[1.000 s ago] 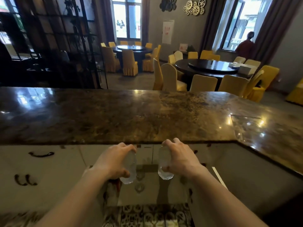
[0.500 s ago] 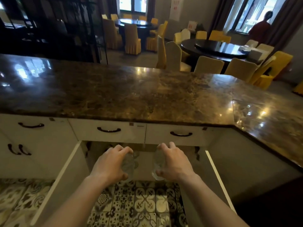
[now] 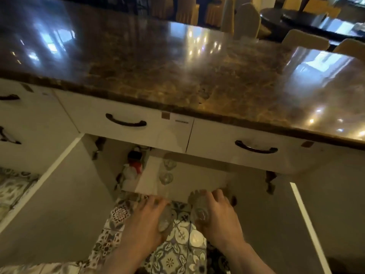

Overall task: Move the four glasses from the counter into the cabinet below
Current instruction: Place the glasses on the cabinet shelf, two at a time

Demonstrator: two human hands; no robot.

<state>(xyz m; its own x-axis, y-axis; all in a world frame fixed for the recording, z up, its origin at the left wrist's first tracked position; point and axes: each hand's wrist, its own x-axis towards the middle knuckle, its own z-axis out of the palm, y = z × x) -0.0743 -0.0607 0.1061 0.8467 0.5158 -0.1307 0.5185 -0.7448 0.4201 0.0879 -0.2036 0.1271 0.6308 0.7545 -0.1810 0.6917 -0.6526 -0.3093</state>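
My left hand (image 3: pixel 143 220) grips a clear glass (image 3: pixel 165 219) and my right hand (image 3: pixel 219 216) grips another clear glass (image 3: pixel 199 208). Both are held low in front of the open cabinet (image 3: pixel 189 175) under the dark marble counter (image 3: pixel 177 62). Two more clear glasses stand inside on the cabinet's pale floor, one (image 3: pixel 169 164) behind the other (image 3: pixel 166 177), just beyond my left hand. The picture is blurred by motion.
Both white cabinet doors stand wide open, left door (image 3: pixel 55 194) and right door (image 3: pixel 308 224), flanking my arms. A red and white bottle-like item (image 3: pixel 134 167) sits at the cabinet's left rear. Two drawers with dark handles (image 3: pixel 126 122) run above the opening. Patterned floor tiles (image 3: pixel 177 254) lie below.
The view has tilted down and come closer to the cabinet. Both hands with their glasses have dropped lower, toward the cabinet opening. Two glasses inside have come into view.
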